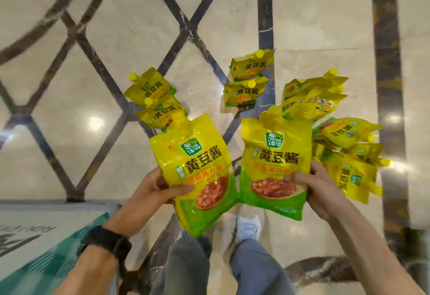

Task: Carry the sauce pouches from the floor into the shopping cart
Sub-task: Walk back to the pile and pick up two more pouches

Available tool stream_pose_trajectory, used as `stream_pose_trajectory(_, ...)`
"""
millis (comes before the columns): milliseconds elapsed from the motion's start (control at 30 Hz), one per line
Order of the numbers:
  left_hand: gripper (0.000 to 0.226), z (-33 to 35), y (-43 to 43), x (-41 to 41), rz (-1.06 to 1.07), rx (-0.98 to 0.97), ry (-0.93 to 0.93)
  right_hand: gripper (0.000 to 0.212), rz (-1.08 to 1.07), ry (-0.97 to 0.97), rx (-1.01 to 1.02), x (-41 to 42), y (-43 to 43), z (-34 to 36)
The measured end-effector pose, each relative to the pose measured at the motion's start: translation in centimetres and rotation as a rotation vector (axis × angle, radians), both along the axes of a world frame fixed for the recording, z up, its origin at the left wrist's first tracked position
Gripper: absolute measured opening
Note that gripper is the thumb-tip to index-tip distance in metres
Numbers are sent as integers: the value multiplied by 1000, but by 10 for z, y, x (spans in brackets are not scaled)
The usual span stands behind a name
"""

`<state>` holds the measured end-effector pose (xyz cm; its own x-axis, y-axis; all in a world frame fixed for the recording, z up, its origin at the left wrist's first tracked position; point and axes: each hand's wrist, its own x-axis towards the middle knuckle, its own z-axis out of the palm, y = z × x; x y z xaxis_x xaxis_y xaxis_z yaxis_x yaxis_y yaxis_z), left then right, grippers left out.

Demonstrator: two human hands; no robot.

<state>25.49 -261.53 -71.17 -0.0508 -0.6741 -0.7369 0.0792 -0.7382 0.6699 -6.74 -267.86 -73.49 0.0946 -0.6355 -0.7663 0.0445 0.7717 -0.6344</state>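
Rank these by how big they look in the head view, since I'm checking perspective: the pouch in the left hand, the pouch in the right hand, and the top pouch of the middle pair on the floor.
1-2. Left-hand pouch and right-hand pouch: alike, both near the camera.
3. Floor pouch: smallest, farther away.

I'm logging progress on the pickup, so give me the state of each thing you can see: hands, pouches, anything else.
Left hand: closed on a pouch, lifted.
Right hand: closed on a pouch, lifted.
Left pouch: held upright, cap on.
Right pouch: held upright, sealed.
Left floor pouches: lying overlapped, caps on.
Middle floor pouches: lying on the floor, caps on.
Right heap: piled loosely on the floor.
Shopping cart: not in view.
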Motion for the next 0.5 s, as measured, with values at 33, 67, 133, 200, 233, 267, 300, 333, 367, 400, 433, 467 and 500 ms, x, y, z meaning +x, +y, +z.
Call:
stream_pose_trajectory(33,70,27,3,-3,6,28,35,34,-49,-60,78,-3,2,25)
stream_pose_trajectory(67,82,52,5,-7,33,50,74,32,-75,-129,128,-5,4,49)
stream_pose_trajectory(133,97,99,9,-17,102,95,134,22,-65,-243,176,-8,10,102)
stream_pose_trajectory(200,104,149,12,-30,139,115,179,41,-33,-328,176,-8,17,156)
stream_pose_trajectory(233,106,173,15,-36,145,116,187,58,-11,-327,172,-8,23,182)
stream_pose_trajectory(267,108,197,20,-41,153,110,188,68,1,-313,159,-9,29,205)
stream_pose_trajectory(300,109,219,23,-45,161,101,181,75,15,-287,146,-9,33,229)
stream_pose_trajectory(333,110,242,27,-47,164,91,179,80,26,-269,132,-8,37,253)
stream_pose_trajectory(367,110,263,30,-49,158,82,180,85,16,-253,136,-8,41,275)
stream_pose_trajectory(400,111,283,34,-48,147,72,186,91,-3,-237,139,-10,46,295)
stream_pose_trajectory(433,111,302,37,-47,137,68,198,98,-15,-224,146,-11,51,317)
stream_pose_trajectory(467,111,319,41,-45,127,67,217,103,-25,-222,151,-13,58,336)
stream_pose_trajectory(500,109,334,43,-42,116,60,239,106,-36,-223,145,-14,65,355)
